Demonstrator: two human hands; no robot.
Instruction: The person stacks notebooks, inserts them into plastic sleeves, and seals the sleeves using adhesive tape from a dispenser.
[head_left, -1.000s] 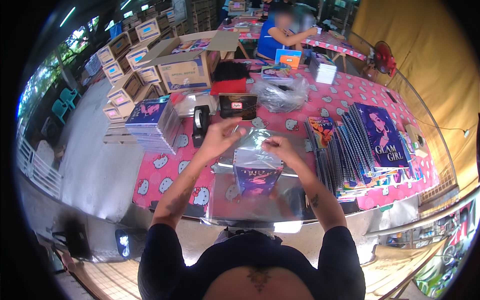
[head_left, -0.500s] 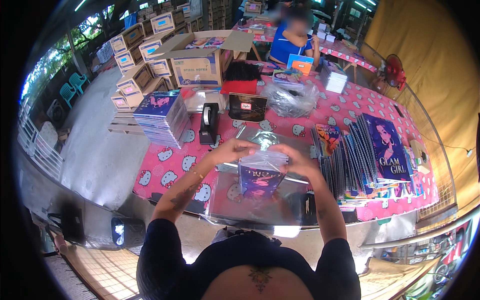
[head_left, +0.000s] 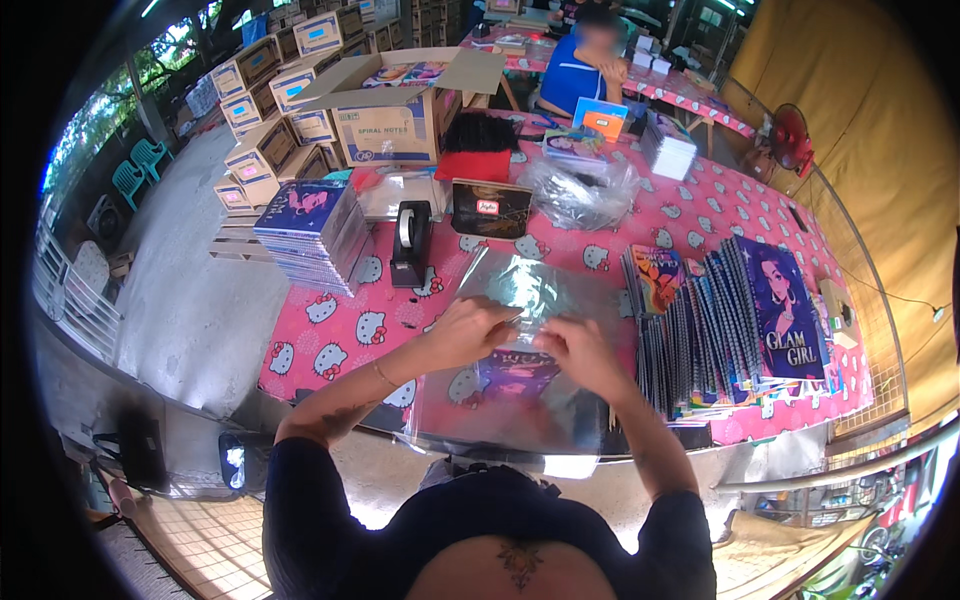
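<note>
A purple notebook (head_left: 515,377) in clear plastic lies in front of me, its cover upside down to me. My left hand (head_left: 478,328) is closed in a pinch at the far left corner of the notebook, on the clear plastic wrap. At the far right corner my right hand (head_left: 578,350) also pinches the wrap, fingers curled. Between the hands the plastic covers the notebook's far edge; how many notebooks lie beneath cannot be made out. Under all this spread clear plastic sheets (head_left: 545,425), with a shiny one (head_left: 515,275) reaching beyond my hands.
A black tape dispenser (head_left: 411,245) and a wrapped notebook stack (head_left: 312,235) stand left. Rows of spiral notebooks (head_left: 700,330) fill the right. Farther off are a dark pouch (head_left: 490,210), crumpled plastic (head_left: 580,195), an open carton (head_left: 390,130) and a seated person in blue (head_left: 580,80).
Both hands have come down closer over the notebook's far end, fingers more curled. The notebook shows less of its height. The seated person's hands have shifted.
</note>
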